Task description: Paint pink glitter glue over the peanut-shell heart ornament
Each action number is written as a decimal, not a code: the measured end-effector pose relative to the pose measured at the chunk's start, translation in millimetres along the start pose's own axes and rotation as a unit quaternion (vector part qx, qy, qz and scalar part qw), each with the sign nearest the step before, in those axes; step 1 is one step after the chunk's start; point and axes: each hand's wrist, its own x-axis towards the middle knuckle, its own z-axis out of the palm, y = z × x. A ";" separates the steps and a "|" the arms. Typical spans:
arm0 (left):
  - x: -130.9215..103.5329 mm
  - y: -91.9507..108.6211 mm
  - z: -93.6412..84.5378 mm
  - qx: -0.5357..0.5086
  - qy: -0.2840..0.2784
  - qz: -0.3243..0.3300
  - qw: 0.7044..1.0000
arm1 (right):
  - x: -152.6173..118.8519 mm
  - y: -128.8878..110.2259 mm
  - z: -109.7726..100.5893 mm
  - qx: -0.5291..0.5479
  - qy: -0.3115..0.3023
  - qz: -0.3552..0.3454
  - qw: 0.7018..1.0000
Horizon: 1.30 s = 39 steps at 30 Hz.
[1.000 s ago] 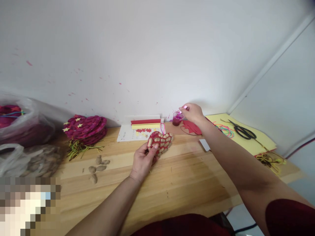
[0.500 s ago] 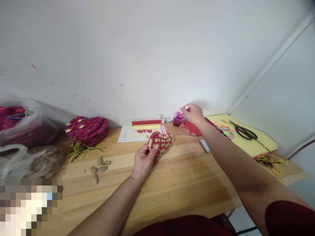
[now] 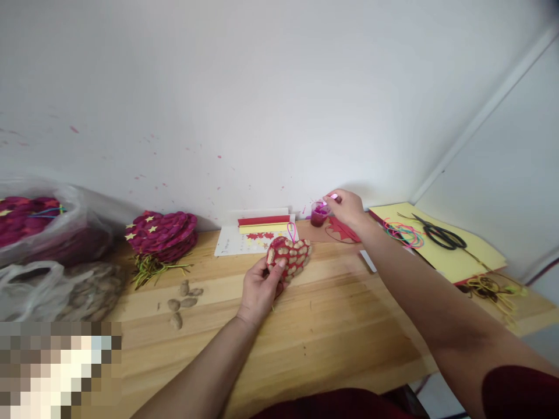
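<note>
Head camera: a left hand grips a flat red piece studded with rows of tan peanut shells by its lower left edge, thumb across the front and fingers behind. This piece is tilted up above the middle of the pale wooden desk, and a thin pink loop of cord stands from its top. The right hand reaches far forward, thumb and fingers pinched closely on a slim white-and-pink tool. Its lower end is over or inside a small clear plastic cup of deep magenta liquid; how deep it goes is hard to tell.

Beside the cup lies a jagged-edged red paper cutout. Left of it, a white sheet carries small red and yellow paper stars, with folded red and yellow paper strips at its back. Farther left are five loose peanuts and a stack of magenta braided-looking rounds with yellow stars on top. At the right, black-handled scissors and a tangle of multicoloured cords rest on large yellow paper sheets.
</note>
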 end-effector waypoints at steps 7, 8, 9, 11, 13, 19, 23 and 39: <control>1.3 -1.3 -1.0 -0.004 -0.001 0.006 1.000 | -9.3 2.4 -5.7 0.063 0.046 0.021 0.997; 1.4 -1.7 -1.0 -0.003 0.000 0.007 1.000 | -10.9 2.9 -8.3 0.075 0.059 0.030 0.995; 1.6 -2.1 -1.1 -0.002 0.001 0.008 1.000 | -13.3 2.8 -11.5 0.085 0.074 0.041 0.993; 2.2 -3.2 -1.4 0.000 0.002 0.012 1.000 | -22.1 -1.1 -19.1 0.136 0.104 0.072 0.983; 3.0 -4.2 -1.6 -0.002 0.001 0.020 1.000 | -38.0 -11.4 -27.7 0.263 0.118 0.115 0.951; 2.8 -4.3 -1.1 -0.016 -0.005 0.032 0.999 | -110.9 -66.2 -38.8 0.525 0.069 0.085 0.844; 2.5 -5.4 -3.7 0.026 -0.003 0.082 0.996 | -143.3 -84.5 -28.9 0.502 0.082 0.037 0.860; 2.2 -2.6 -11.0 0.196 0.003 0.305 0.932 | -173.8 -79.6 -35.6 0.302 0.113 -0.250 0.913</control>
